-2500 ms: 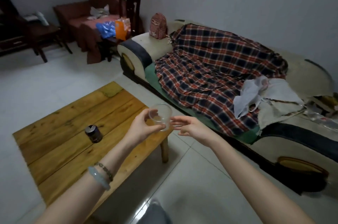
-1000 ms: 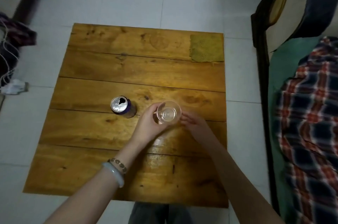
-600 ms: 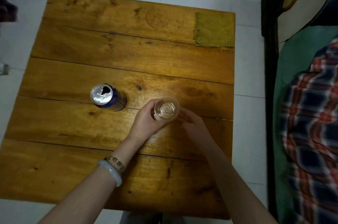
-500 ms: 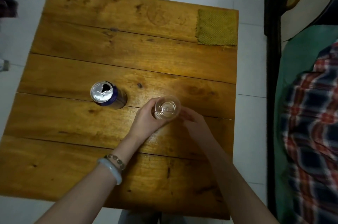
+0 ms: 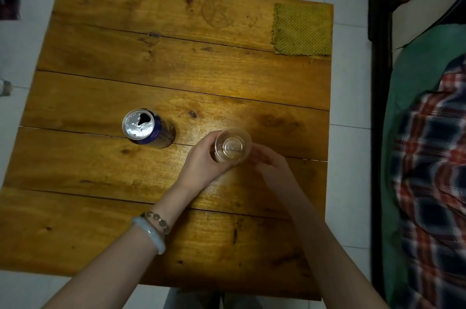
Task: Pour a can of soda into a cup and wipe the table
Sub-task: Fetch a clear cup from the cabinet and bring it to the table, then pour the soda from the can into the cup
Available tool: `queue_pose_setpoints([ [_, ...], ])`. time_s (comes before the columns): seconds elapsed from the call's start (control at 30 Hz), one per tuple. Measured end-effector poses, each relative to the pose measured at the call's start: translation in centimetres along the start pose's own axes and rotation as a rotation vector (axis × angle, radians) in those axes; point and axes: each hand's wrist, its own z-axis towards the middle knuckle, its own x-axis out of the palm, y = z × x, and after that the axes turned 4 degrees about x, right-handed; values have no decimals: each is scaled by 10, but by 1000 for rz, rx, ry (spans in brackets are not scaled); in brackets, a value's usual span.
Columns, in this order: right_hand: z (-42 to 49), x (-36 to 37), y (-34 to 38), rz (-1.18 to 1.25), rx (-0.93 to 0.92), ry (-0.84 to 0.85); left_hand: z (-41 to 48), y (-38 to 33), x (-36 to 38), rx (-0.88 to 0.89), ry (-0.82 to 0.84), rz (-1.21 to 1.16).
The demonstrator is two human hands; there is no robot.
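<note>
While the left hand (image 5: 201, 162) grips the cup (image 5: 232, 145), the right hand's (image 5: 271, 167) loosely curled fingers touch it.

On the surface (image 5: 100, 195), the can (image 5: 147, 128) stands left of the cup (image 5: 232, 145); the cloth (image 5: 302, 29) lies at the far right corner, well behind both.

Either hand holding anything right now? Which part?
The left hand grips the clear cup around its side wall. The right hand sits beside the cup; whether its fingertips touch it cannot be told.
</note>
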Motion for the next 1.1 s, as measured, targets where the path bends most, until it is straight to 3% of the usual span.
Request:
queue_pose_setpoints([
  [0.63,-9,-7,10,-57,-2,-53,-6,0,-18,-15,100,79],
  [0.8,-32,-17,36,-231,-159,-187,-36,-12,-52,-3,60,223],
  [0.93,-43,11,65,-143,-283,-152,-71,-34,-81,56,-23,241],
  [1.1,-28,78,78,-90,-353,13,-86,-28,-119,-30,-326,110],
])
